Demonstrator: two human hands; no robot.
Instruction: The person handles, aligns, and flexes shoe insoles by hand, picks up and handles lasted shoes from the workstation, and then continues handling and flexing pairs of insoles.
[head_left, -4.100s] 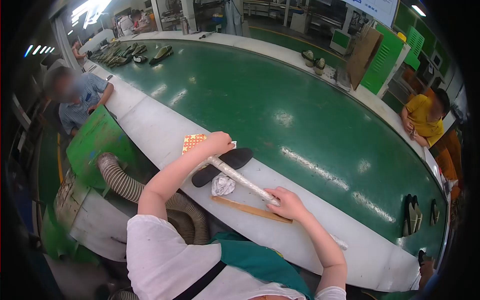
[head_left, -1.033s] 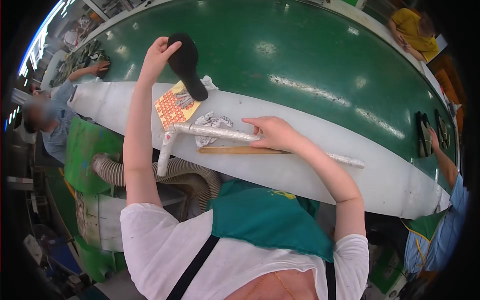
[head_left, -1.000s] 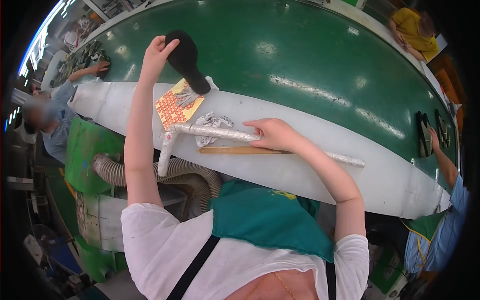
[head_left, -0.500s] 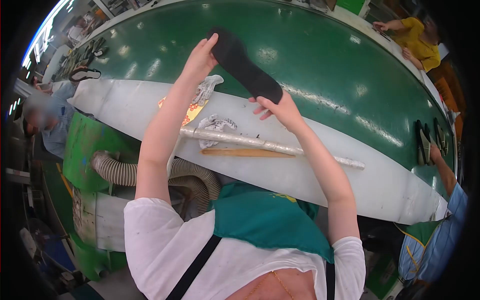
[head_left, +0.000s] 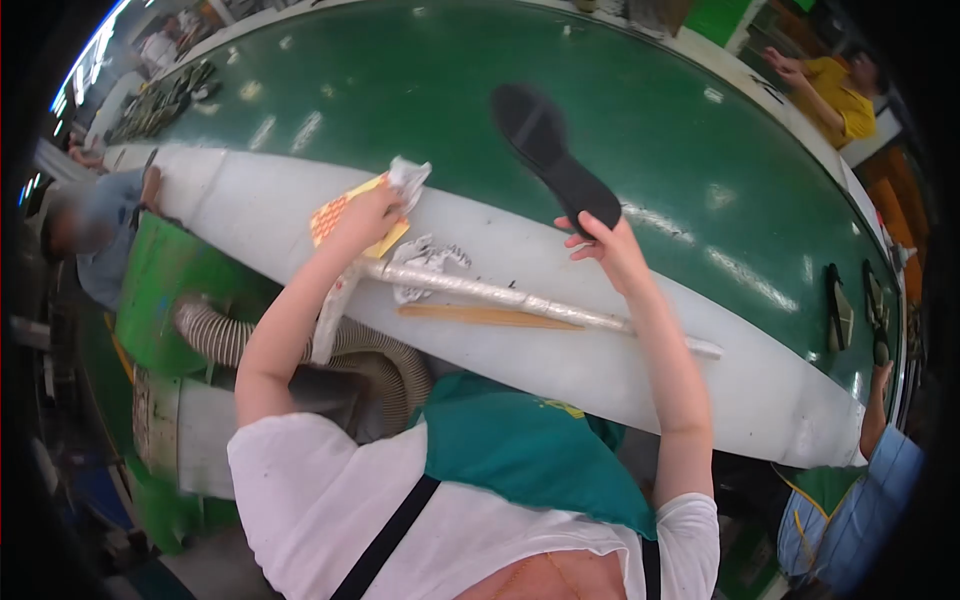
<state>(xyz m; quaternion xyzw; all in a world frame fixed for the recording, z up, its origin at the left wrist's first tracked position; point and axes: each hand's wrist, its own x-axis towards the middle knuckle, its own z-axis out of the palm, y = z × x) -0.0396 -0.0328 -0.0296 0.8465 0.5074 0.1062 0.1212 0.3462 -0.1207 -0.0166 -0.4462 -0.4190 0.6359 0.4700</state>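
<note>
My right hand [head_left: 612, 250] grips a black shoe sole [head_left: 550, 155] by its lower end, thumb on the near face, and the sole tilts up and left above the green surface. To the left, my left hand [head_left: 375, 212] is closed at the lower end of a crumpled white cloth [head_left: 408, 178], over a yellow and orange patterned packet [head_left: 330, 215]. The hand hides part of both. A second crumpled cloth [head_left: 430, 262], with dark marks, lies just beyond a pale, wrapped tube [head_left: 500, 291]. Nearer me is a flat wooden stick [head_left: 480, 316].
The white worktop [head_left: 740, 400] borders a large green surface [head_left: 400, 80]. A ribbed hose [head_left: 215, 330] and green machine [head_left: 160, 290] stand at my left. Several shoe parts [head_left: 165, 105] lie far left; others [head_left: 840, 310] lie right. Co-workers sit left, right and across.
My left hand has let go of the sole and come down to the white cloth by the packet. My right hand keeps the sole, now slightly lower and to the right.
</note>
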